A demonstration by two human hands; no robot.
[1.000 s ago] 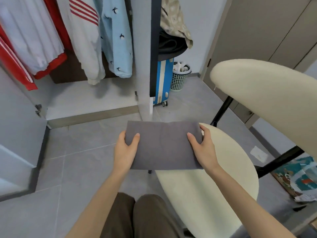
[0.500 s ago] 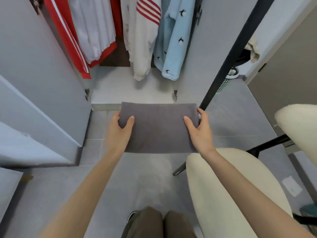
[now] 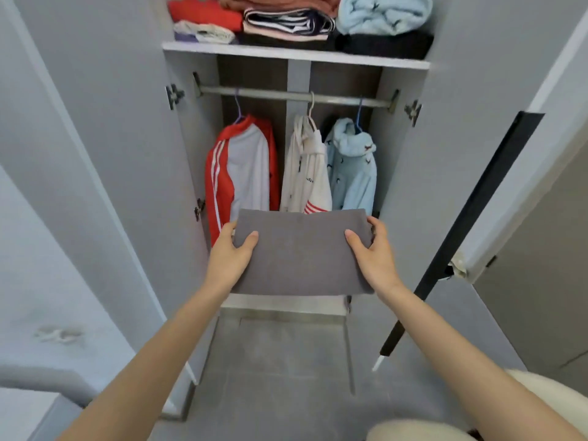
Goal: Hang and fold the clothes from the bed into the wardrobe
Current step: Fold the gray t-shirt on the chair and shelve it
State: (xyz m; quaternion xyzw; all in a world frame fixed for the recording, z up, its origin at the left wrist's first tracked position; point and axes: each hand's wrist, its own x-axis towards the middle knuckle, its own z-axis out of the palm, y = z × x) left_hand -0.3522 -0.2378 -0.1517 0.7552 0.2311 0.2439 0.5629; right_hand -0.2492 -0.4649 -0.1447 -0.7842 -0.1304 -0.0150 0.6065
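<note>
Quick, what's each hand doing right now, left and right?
Left hand: grips the left end of the folded grey garment.
Right hand: grips its right end.

head cam | worn, faces forward | near open wardrobe (image 3: 401, 160) | edges perhaps wide-angle stretched

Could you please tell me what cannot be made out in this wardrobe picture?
- Head view: the folded grey cloth hides the hems of the hanging light blue fleece and white hooded top.
- Head view: the top edge cuts off the folded clothes stacked on the white shelf.
- Head view: the cloth covers the fingers of the left hand and right hand beneath it, hiding the grip.
</note>
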